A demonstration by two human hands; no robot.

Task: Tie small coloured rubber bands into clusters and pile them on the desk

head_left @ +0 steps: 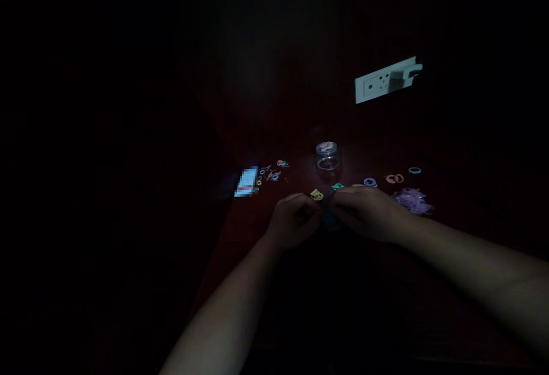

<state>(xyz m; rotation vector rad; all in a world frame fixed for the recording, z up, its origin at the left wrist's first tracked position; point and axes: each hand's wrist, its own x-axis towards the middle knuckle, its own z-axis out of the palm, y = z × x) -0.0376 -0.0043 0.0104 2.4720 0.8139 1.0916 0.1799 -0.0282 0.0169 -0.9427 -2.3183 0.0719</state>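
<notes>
- Head: your left hand (295, 220) and right hand (364, 209), nearer you than the jar (328, 162), have fingers curled in — can't tell on what.
- Yellow bands (317, 195), green bands (338, 186): jar's near side — likely grouped by colour.

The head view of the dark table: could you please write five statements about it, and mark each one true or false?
1. The bare left hand is close to the small yellow looped piece. True.
2. The bare right hand is left of that yellow piece. False: it is on its right.
3. The clear round jar with a lid stands beyond both hands. True.
4. The heap of thin purple bands lies left of the jar. False: it lies right of it.
5. The white rectangular socket plate appears higher than the jar. True.
</notes>
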